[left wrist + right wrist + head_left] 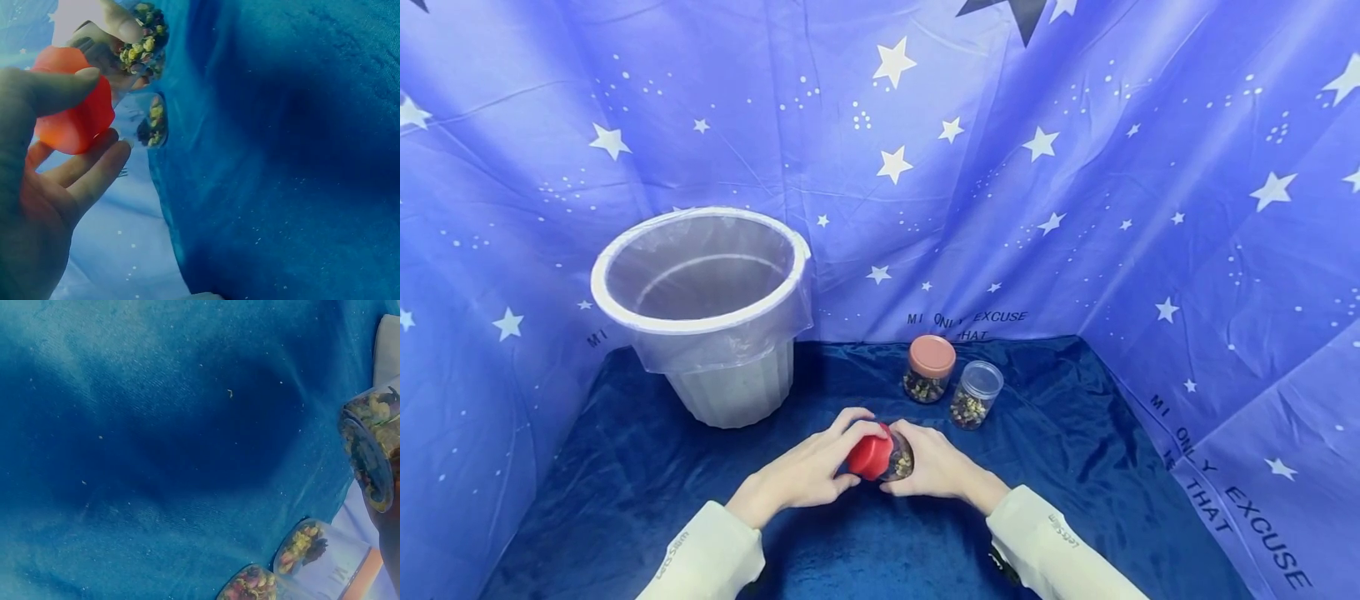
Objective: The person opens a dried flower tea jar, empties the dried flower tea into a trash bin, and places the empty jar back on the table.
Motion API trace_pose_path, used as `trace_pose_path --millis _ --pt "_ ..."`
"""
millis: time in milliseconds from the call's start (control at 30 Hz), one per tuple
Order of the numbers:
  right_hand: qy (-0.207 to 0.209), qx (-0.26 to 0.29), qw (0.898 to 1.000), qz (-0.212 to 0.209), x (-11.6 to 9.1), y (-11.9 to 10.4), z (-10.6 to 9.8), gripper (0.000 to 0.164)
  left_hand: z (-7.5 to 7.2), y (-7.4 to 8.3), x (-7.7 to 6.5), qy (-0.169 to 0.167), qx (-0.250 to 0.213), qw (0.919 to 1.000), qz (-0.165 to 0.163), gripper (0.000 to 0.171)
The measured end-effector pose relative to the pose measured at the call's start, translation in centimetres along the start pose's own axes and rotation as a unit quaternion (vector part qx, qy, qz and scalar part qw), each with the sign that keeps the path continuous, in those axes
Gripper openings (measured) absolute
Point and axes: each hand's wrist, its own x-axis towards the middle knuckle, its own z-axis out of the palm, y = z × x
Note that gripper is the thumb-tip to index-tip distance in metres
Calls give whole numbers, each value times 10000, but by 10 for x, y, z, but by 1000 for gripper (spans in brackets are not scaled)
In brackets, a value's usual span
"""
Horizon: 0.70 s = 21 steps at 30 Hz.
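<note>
A jar [901, 460] topped by a red lid [870, 455] sits directly between the person's two hands, tipped on its side so that the lid points toward the left hand [808, 475] and the base toward the right hand [938, 462]. The left hand grasps the red lid: in the left wrist view its thumb lies across the lid and its fingers reach round the far side. The right hand grips the body of the jar, its thumb pressed against the clear wall. Yellowish and dark dried pieces [142, 51] show inside, gathered toward the base. The right wrist view catches the jar's rounded base at its right edge, with most of the right hand out of the picture.

Beyond the hands, nearer the right one, two more jars stand upright on the dark blue cloth [865, 550], close beside each other: a pink-lidded jar [931, 367] and, to its right and slightly nearer the person, a clear-topped jar [977, 398]. Both hold similar dried pieces. Farther off on the left, well apart from the jars, stands a pale bin [730, 396] with a transparent liner [700, 354] folded over its rim. A blue star-printed curtain [970, 208] hangs behind.
</note>
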Motion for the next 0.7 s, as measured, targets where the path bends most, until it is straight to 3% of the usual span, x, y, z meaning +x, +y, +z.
trace_pose_path --millis 100,167,367,700 --pt "-45 31 10000 2 -1 0 1 63 2 -2 0 135 143 9996 221 57" --pt "-59 43 10000 4 -2 0 2 64 3 -3 0 197 187 9994 200 56" --pt "-172 131 9998 14 -5 -2 2 64 3 -2 -1 248 -25 9992 -299 60" --pt "18 -283 9994 -203 -5 0 5 62 9 1 -1 220 -86 9971 -720 61"
